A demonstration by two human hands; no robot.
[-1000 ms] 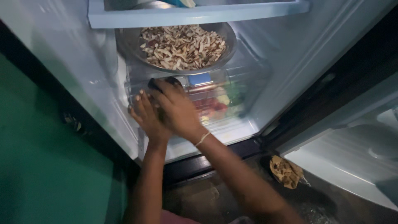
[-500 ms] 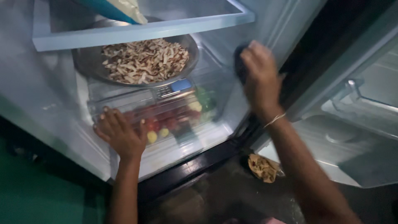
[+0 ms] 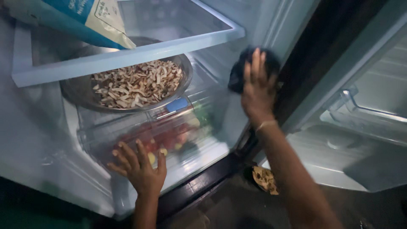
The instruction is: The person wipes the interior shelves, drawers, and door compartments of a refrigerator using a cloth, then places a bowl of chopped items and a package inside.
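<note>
Home kitchen: open fridge (image 3: 254, 25) with glass shelf (image 3: 127, 55), steel bowl of sliced food (image 3: 131, 82), clear crisper drawer (image 3: 169, 127) of produce, door bins (image 3: 364, 118) right.

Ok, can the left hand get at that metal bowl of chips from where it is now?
Probably yes. The left hand rests flat on the clear drawer front, and the metal bowl sits right above it. The shelf overhangs the bowl, but its front rim looks open to a reach from below.
</note>
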